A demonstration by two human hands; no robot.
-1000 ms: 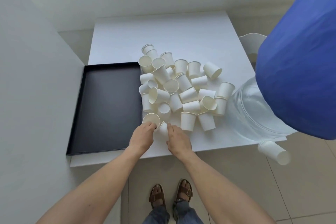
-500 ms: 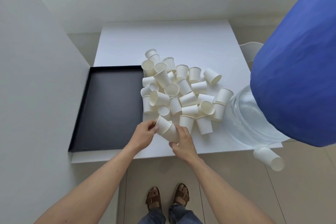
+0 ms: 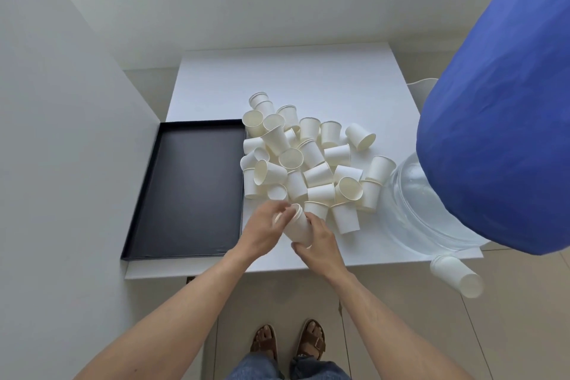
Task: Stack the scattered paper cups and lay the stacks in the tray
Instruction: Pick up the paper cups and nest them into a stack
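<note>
- The paper cups point(image 3: 311, 160) heaped at twelve o'clock of my hands are plain white, cream inside.
- The tray point(image 3: 191, 188) at ten o'clock is matte black.
- The table point(image 3: 287, 80) is white.
- A blue cloth point(image 3: 499, 133) hangs at two o'clock.
- My sandals point(image 3: 287, 342) are brown, my jeans point(image 3: 287, 369) blue.

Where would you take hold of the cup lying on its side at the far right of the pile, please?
Grip that cup round its side wall, coming down from above with fingers across the body. It lies tipped over on the table, apart from the pile, mouth pointing toward the near right, so the wall is exposed all round and the soft rim is best spared.
</note>
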